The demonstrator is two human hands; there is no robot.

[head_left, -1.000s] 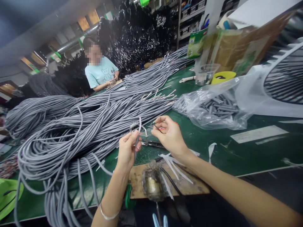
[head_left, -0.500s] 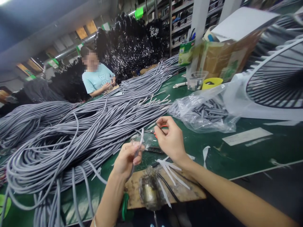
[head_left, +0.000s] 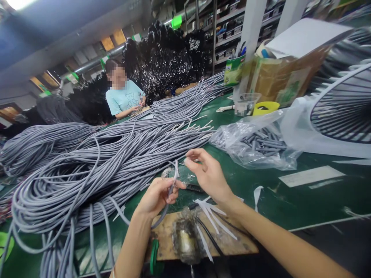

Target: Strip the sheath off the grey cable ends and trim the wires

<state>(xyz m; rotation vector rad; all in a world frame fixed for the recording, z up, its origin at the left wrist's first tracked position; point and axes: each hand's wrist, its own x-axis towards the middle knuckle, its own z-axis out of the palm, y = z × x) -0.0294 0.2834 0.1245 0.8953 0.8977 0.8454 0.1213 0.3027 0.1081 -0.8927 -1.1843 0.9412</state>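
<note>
My left hand (head_left: pixel 159 195) grips a grey cable (head_left: pixel 175 173) near its end, pinched between thumb and fingers. The cable's pale tip points up, and its length runs back under the hand. Just right of that tip is my right hand (head_left: pixel 207 173), raised, its fingers curved and the thumb a little apart from them. I see nothing held in it. Below the hands, a small metal cylinder-like device (head_left: pixel 185 239) with a grimy cover sits on a wooden board (head_left: pixel 162 235). White strips (head_left: pixel 210 216) lie beside it. A dark flat tool (head_left: pixel 194 188) lies behind the hands.
Large bundles of grey cable (head_left: pixel 72 181) cover the table's left side. A clear bag of short grey tubes (head_left: pixel 261 144) lies right, near a white fan (head_left: pixel 342 112). Behind stand a yellow ring (head_left: pixel 266 108) and a cardboard box (head_left: pixel 292 77). Across the table sits a person (head_left: pixel 124 96).
Red-handled pliers seen by my right hand before no longer show. That hand's fingers have loosened. My left hand still grips the cable. The whole view has shifted slightly.
</note>
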